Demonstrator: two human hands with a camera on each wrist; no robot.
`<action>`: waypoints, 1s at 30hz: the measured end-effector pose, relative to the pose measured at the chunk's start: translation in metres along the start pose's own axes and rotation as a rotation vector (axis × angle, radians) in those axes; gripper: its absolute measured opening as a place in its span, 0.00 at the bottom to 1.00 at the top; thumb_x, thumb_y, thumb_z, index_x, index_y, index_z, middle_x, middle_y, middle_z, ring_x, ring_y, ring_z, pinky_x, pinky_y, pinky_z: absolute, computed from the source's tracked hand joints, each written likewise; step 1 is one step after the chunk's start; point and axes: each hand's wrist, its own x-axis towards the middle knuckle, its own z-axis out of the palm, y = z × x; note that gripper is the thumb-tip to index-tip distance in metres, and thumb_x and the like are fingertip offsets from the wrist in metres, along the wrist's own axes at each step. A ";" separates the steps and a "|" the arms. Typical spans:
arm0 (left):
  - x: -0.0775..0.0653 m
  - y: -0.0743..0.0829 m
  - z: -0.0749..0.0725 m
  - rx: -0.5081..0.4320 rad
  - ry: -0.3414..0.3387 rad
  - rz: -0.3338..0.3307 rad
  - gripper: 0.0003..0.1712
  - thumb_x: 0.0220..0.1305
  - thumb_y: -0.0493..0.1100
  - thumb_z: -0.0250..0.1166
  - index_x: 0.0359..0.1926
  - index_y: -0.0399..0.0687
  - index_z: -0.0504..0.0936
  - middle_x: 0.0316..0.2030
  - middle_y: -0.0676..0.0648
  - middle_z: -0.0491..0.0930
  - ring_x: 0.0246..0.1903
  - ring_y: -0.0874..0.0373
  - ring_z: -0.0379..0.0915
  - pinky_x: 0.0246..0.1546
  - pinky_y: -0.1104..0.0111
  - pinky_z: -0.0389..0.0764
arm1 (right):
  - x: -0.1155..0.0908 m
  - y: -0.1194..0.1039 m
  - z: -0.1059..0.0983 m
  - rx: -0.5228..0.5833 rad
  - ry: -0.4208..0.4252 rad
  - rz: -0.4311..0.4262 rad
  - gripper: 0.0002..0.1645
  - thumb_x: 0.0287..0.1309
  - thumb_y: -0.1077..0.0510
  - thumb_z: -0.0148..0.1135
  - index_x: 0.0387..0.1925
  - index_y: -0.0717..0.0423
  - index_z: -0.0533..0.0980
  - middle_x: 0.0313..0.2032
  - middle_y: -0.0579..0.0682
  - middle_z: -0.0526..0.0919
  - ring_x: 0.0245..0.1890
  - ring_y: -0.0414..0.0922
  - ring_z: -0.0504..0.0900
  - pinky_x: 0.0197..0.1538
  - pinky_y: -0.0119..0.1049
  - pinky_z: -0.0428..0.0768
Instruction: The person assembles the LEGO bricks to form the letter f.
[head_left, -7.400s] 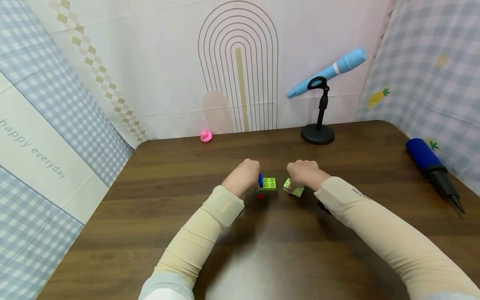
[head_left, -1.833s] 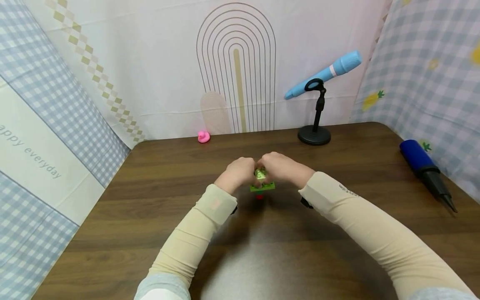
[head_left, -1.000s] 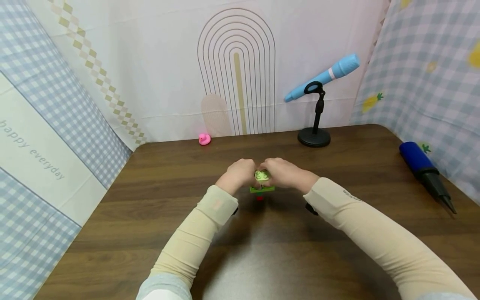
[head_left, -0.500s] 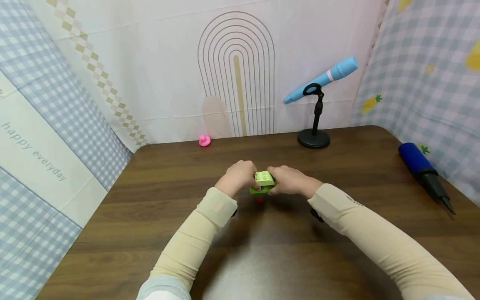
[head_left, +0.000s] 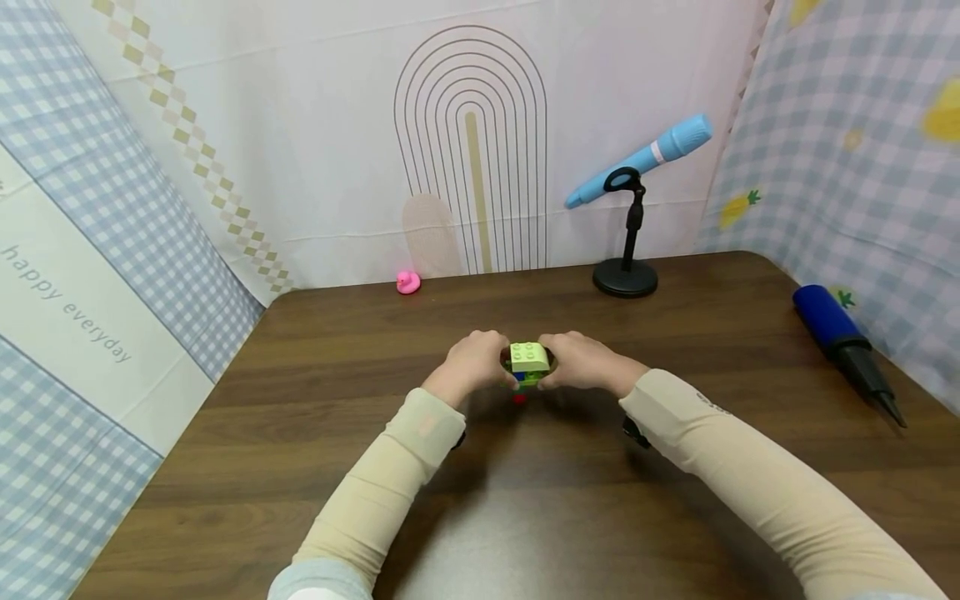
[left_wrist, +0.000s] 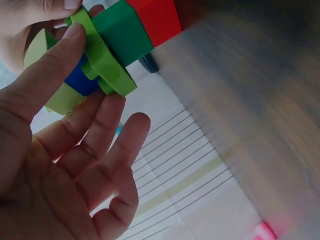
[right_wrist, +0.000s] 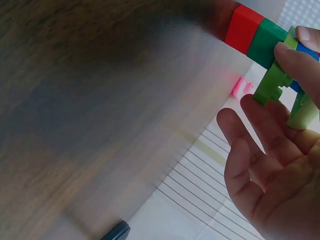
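A small stack of toy building bricks stands between both hands in the head view. Its top is a pale green curved brick, over a blue brick and a lime green plate with studs. Below these come a dark green brick and a red brick, lowest on the table. My left hand pinches the stack from the left, thumb at the lime plate. From the right, my right hand holds it, thumb also at the lime plate and fingers behind.
A pink toy duck sits at the table's far edge. Toward the back right stands a black stand with a ring top, in front of a blue microphone shape. A blue and black hand pump lies along the right edge.
Earlier, my right hand held the pale curved brick apart from the stack; it now sits on top. Lately both hands have spread slightly apart, showing more of that brick and the blue one.
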 end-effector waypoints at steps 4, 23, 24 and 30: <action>0.000 -0.004 0.002 -0.010 -0.003 0.009 0.19 0.37 0.50 0.73 0.33 0.48 0.80 0.27 0.55 0.77 0.27 0.60 0.70 0.28 0.66 0.71 | -0.002 0.004 0.000 0.010 0.008 -0.004 0.23 0.41 0.52 0.67 0.39 0.56 0.70 0.30 0.47 0.74 0.28 0.42 0.71 0.32 0.36 0.70; 0.015 -0.019 0.013 -0.292 -0.090 0.071 0.22 0.49 0.47 0.66 0.43 0.39 0.77 0.37 0.48 0.79 0.37 0.61 0.73 0.38 0.70 0.72 | -0.006 0.026 -0.011 0.242 0.029 0.084 0.25 0.41 0.50 0.67 0.38 0.63 0.76 0.32 0.50 0.79 0.31 0.42 0.74 0.33 0.34 0.72; 0.016 -0.019 0.013 -0.288 -0.088 0.075 0.21 0.50 0.47 0.65 0.43 0.39 0.78 0.37 0.48 0.79 0.37 0.61 0.73 0.38 0.69 0.71 | -0.006 0.027 -0.012 0.259 0.028 0.092 0.24 0.42 0.49 0.66 0.38 0.63 0.76 0.32 0.50 0.79 0.31 0.42 0.74 0.32 0.34 0.73; 0.021 -0.014 0.014 -0.254 -0.076 0.093 0.13 0.56 0.46 0.60 0.36 0.40 0.81 0.30 0.49 0.79 0.29 0.59 0.69 0.32 0.70 0.70 | -0.004 0.035 -0.014 0.328 -0.005 0.119 0.20 0.49 0.50 0.61 0.37 0.63 0.78 0.27 0.50 0.78 0.24 0.43 0.74 0.28 0.34 0.70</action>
